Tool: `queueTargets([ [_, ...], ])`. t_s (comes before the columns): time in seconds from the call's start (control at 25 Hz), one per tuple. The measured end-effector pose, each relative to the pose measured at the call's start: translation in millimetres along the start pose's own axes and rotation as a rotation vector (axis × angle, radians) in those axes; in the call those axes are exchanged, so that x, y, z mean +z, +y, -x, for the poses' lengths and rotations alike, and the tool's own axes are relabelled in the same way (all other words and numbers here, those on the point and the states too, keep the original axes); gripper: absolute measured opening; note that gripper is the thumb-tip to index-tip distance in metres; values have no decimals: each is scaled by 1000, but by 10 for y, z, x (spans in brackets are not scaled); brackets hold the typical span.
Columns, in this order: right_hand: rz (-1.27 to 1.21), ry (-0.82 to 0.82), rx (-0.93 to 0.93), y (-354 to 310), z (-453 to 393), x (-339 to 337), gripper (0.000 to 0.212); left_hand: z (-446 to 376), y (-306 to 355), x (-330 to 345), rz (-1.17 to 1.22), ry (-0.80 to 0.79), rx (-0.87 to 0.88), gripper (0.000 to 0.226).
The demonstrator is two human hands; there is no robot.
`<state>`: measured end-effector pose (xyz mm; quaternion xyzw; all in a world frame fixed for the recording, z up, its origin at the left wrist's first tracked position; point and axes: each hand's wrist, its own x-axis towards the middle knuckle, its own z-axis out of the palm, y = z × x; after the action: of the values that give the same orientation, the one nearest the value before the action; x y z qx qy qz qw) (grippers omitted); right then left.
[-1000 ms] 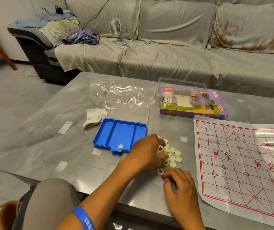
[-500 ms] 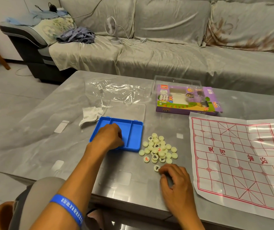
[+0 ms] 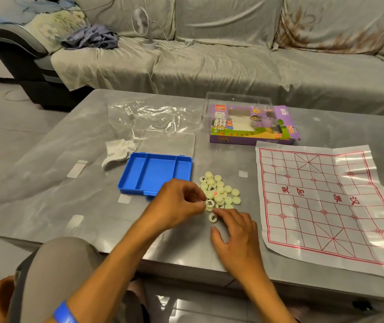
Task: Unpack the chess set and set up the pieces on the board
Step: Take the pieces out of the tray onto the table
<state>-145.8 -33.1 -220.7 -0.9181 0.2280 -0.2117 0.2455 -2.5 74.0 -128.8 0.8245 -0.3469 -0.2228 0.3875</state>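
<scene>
Pieces (image 3: 219, 194) heaped just beside the blue tray (image 3: 153, 173) look light, hard, slippery. My left hand (image 3: 177, 206) pinches one by its rim; my right hand (image 3: 235, 236) rests loose-fingered, one fingertip on another.

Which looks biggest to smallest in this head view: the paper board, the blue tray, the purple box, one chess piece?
1. Paper board, clearly largest.
2. and 3. Purple box and blue tray look about alike; the box lies farther away, so no ranking.
4. One chess piece, by far the smallest.
</scene>
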Motion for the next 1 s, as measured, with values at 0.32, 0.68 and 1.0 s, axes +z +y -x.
queueTargets([
  [0.32, -54, 18, 40, 18, -2, -26, 29, 223, -410, 434, -51, 63, 185, 18],
  [0.68, 52, -14, 15, 31, -33, 9, 39, 330, -563, 551, -116, 183, 177, 45],
  [1.0, 23, 16, 16, 33, -26, 18, 22, 153, -534, 617, -210, 326, 120, 28],
])
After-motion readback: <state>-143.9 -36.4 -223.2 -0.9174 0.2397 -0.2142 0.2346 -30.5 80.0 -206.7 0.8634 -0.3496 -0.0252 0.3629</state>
